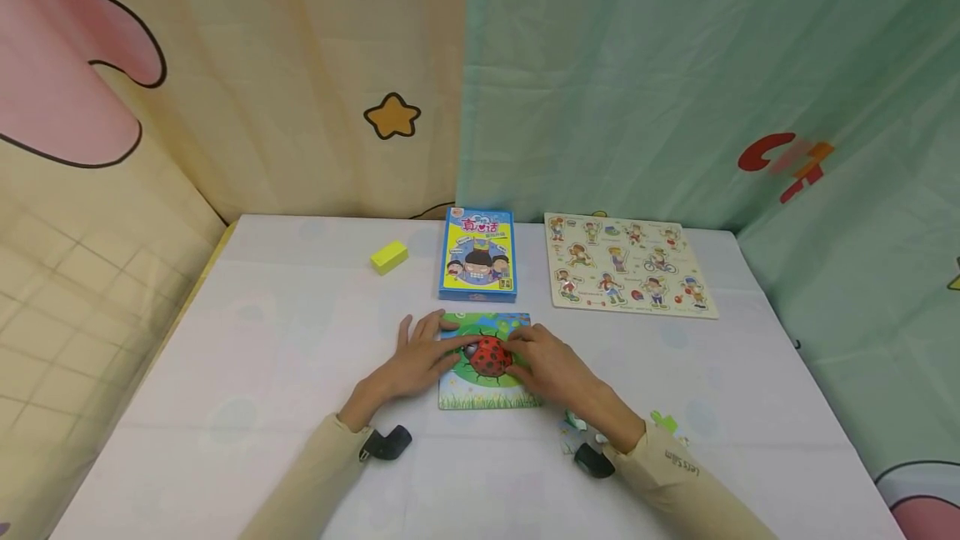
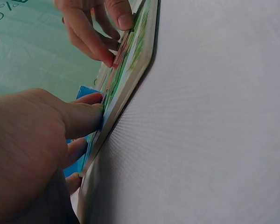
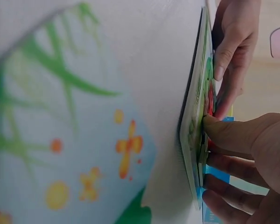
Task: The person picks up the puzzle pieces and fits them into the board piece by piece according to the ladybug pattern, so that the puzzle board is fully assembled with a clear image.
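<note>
A square ladybug jigsaw puzzle (image 1: 480, 397) lies in its shallow board, with a red spotted ladybug (image 1: 491, 357) on green at its middle. My left hand (image 1: 420, 357) rests along the puzzle's left side, fingers extended, the index fingertip at the ladybug's head. From the right, my right hand (image 1: 551, 365) pinches a ladybug puzzle piece (image 3: 211, 143), thumb and bent index finger on either side of it. Its other fingers touch the puzzle's surface in the right wrist view. The left wrist view shows the left thumb (image 2: 86, 116) at the board's edge.
Loose puzzle pieces (image 1: 573, 421) lie beside the right forearm, with a green one (image 1: 663, 421) farther right. Behind the puzzle stand a blue and yellow card box (image 1: 478, 257) and a yellow block (image 1: 389, 257). A wooden board with children figures (image 1: 630, 265) lies back right.
</note>
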{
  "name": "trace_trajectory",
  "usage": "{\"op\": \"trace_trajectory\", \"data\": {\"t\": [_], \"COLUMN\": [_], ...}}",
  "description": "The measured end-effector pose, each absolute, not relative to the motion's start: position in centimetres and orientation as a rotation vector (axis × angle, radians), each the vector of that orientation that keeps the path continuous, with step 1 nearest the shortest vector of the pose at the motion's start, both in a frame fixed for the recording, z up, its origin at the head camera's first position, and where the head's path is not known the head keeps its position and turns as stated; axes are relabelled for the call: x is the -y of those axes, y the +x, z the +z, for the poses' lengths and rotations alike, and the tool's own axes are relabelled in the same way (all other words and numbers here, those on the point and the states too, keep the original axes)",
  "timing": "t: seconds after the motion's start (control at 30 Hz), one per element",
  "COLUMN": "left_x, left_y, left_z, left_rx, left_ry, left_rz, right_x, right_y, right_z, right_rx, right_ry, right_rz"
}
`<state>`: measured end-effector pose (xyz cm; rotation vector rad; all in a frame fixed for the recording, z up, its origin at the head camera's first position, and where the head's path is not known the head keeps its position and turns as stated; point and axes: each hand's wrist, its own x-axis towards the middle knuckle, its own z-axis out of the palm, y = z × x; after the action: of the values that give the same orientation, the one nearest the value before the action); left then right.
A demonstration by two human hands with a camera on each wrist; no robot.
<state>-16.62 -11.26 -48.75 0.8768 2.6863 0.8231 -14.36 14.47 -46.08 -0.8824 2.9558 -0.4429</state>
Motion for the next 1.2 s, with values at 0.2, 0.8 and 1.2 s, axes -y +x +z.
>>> {"op": "trace_trajectory", "data": {"t": [0.2,0.8,1.2], "left_x": [11.26,11.26,11.38], "left_y": [-16.56,-16.41,-16.69], "left_z": [-48.57,-48.36,-48.53], "left_rx": [-2.684,-2.684,-2.714], "left_ry": [0.875,0.879,0.913], "left_rz": [0.831,0.834,0.862], "right_x": [-14.42,-14.49,-14.93], "right_y": [-14.49,-14.61,-14.14], "right_z": [-45.75,-45.92,-45.76], "right_rx": [-2.929,-2.964,-2.943], "right_ry": [-0.953,-1.065,-1.114], "right_rz": [-0.381,-0.321,-0.274]}}
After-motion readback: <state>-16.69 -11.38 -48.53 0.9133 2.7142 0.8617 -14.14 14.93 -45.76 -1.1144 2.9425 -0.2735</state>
